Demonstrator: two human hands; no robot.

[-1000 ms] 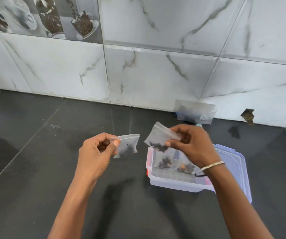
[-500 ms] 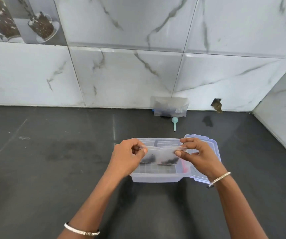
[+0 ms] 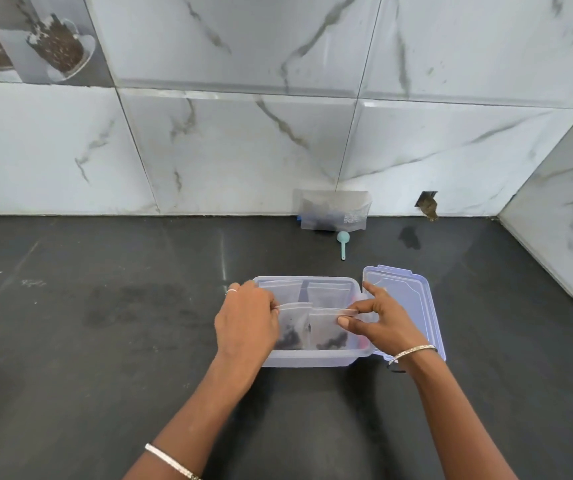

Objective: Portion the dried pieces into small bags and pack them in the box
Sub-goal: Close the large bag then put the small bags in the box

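1. Plastic top strip of the right bag (image 3: 328, 329) is pinched between thumb and forefinger of the right hand (image 3: 378, 323); the left hand (image 3: 247, 323) curls its fingers on the left bag (image 3: 293, 320).
2. Both bags stand at 6 o'clock in the box (image 3: 312, 357); other bags (image 3: 328, 293) at 12.
3. Best lowered upright, dried pieces (image 3: 288, 339) settled, strips released last.
4. Lid (image 3: 404, 306) lies open at 3 o'clock.

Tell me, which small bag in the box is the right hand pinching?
The front-right bag: the right hand pinches its top strip; the left hand holds the front-left bag.
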